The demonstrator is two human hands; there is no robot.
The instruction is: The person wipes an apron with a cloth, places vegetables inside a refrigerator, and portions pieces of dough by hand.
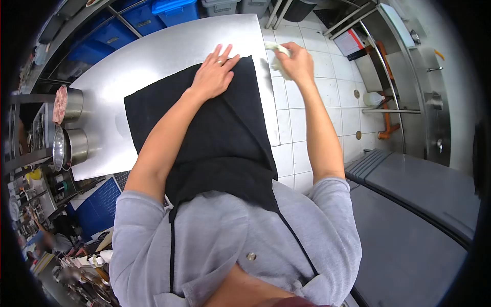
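Observation:
A black apron (204, 128) hangs from my waist, and its lower part lies spread over the metal table (169, 46). My left hand (214, 74) rests flat on the apron near its far edge, fingers apart, with a ring on one finger. Past the table's right edge, my right hand (295, 60) grips a crumpled pale cloth (279, 48), which hangs partly below the fingers over the tiled floor.
Two metal pots stand at the table's left end, one holding something pinkish (60, 105). Blue bins (174, 11) sit beyond the table. To the right are a metal sink unit (414, 77), a plastic jug (373, 99) and a grey chest (409, 204).

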